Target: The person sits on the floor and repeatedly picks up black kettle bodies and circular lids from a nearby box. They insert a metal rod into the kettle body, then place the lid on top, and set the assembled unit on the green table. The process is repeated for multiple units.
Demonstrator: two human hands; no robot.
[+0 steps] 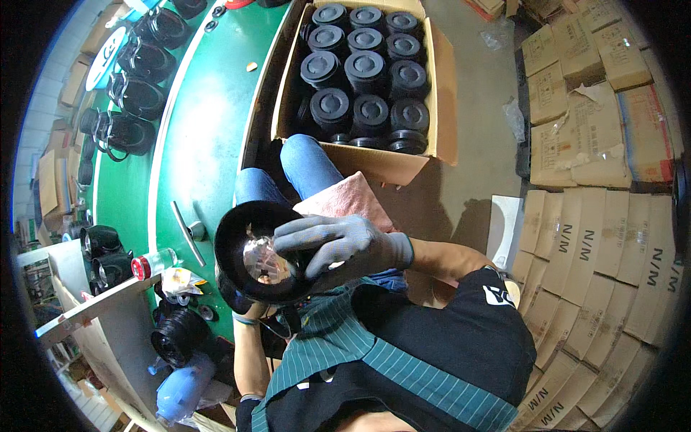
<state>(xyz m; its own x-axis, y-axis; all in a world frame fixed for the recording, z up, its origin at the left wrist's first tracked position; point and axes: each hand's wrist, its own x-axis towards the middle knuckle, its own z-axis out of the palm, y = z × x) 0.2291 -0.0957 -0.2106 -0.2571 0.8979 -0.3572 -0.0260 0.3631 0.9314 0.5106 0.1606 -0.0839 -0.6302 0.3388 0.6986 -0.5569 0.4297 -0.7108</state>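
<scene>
Clearly, the black vessel (260, 252) sits at the centre of the frame, above the lap, its mouth tipped toward the viewer and its shiny inside showing. The gloved right hand (342, 245) reaches over the rim from the right; its fingers bend into the mouth with the thumb apart from them, and whether they press on the wall I cannot tell. The left hand (253, 311) is mostly hidden below the vessel, so its fingers cannot be judged.

As I see it, the vessel could slip toward the lap if the left hand's support loosens while the right hand pushes. Hard rubbing by the gloved fingertips might also mark the bright inside.

Counted, there is one vessel in hand and one pink cloth (345, 201) on the lap. The carton (381, 165) at upper centre shows twelve round black tops (330, 108) fully, with others partly seen at its near edge. On the green surface (209, 93) lies one metal bar (188, 229); at least four black pots (137, 95) line the upper left.
</scene>
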